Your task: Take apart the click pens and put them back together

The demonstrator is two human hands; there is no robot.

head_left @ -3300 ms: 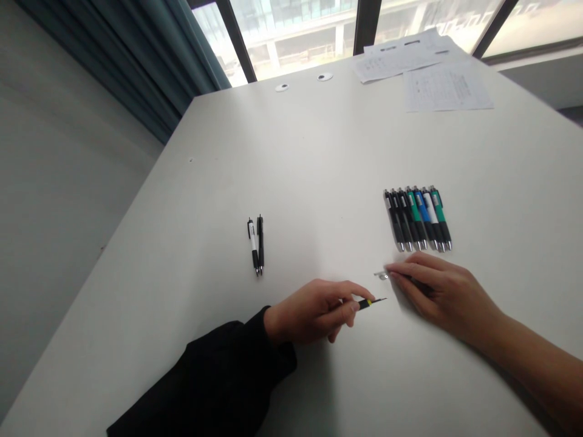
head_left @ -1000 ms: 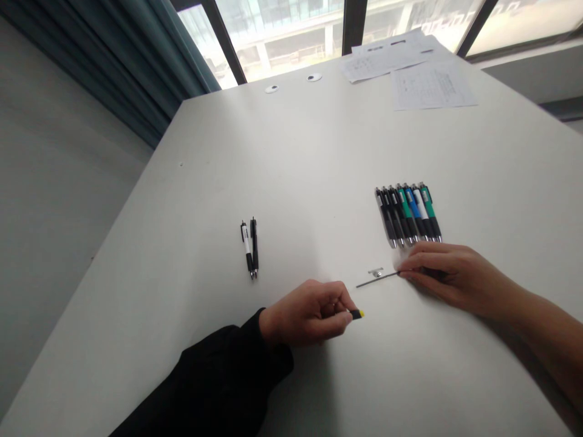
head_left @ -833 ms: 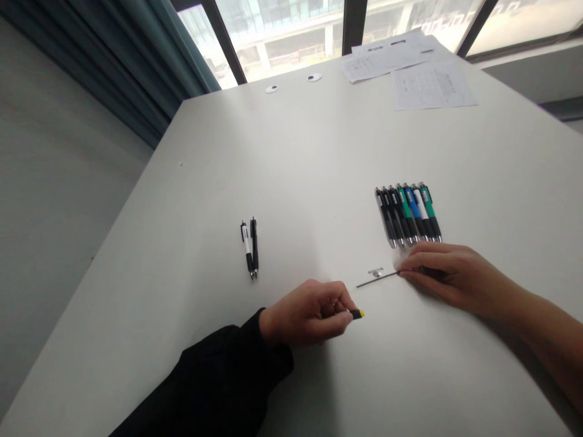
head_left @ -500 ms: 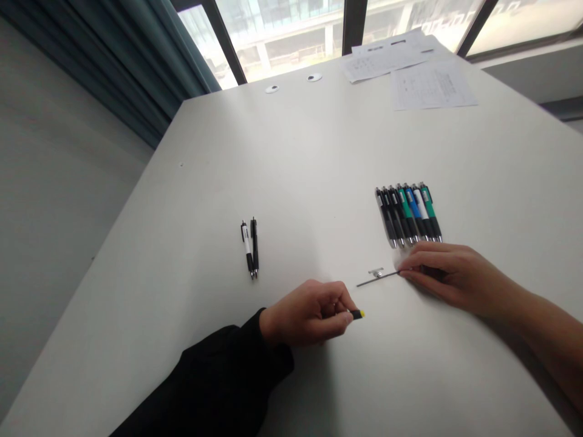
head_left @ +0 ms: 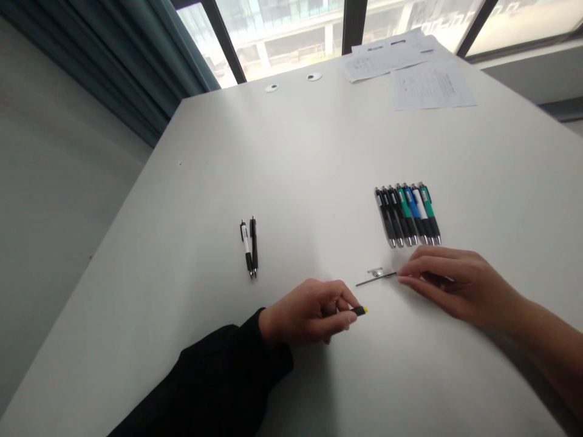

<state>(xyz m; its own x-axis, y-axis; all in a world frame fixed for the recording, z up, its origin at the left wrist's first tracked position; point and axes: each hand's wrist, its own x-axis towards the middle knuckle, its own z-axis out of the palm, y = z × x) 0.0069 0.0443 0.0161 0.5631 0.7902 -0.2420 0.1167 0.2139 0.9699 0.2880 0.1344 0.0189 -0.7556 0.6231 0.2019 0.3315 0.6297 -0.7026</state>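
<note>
Looks like we're working a loose pen refill, near right on the table, right hand at its right end (can't tell if gripping) while our left hand pinches a yellow-tipped black pen piece, so next probably needs a light touch.

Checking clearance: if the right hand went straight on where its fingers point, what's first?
The thin dark rod, its near end right at the fingertips of the right hand; then probably the small shiny piece beside it. Depth is unclear.
</note>
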